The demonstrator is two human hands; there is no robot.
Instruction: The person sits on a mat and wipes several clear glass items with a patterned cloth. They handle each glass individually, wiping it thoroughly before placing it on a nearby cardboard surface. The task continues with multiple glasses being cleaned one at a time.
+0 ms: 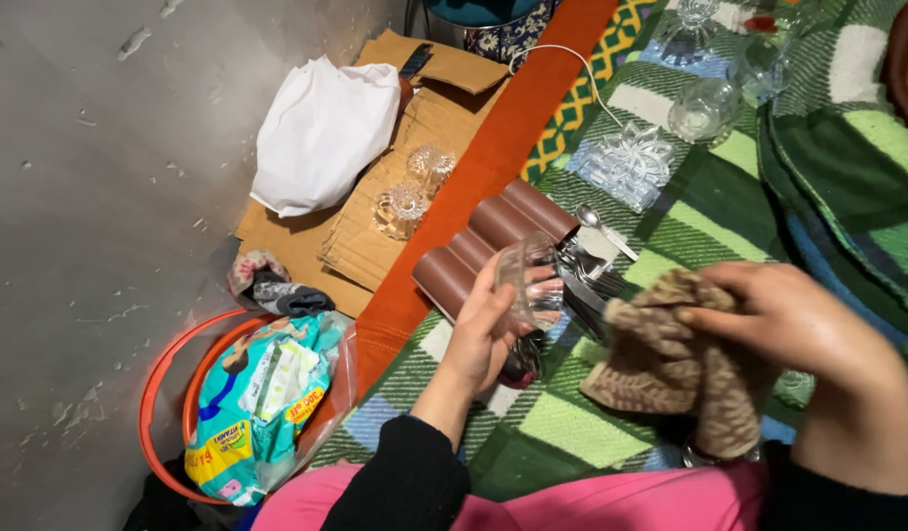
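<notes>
Wiping glassware, mid-step: glass in one hand, cloth in the other.

Green plaid blanket [709, 211] crowded with glass dishes, wall close left; brown ribbed tray [478, 246] with cutlery just ahead. Right hand [808, 339] pinching brown patterned cloth [665, 364]. Left hand [483, 329] wrapped round clear glass cup [532, 280], above the tray. Next likely needs cloth into cup.

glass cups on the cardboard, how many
2: one glass cup nearer the person, another just behind it, both on the cardboard beside the white bag.
</notes>
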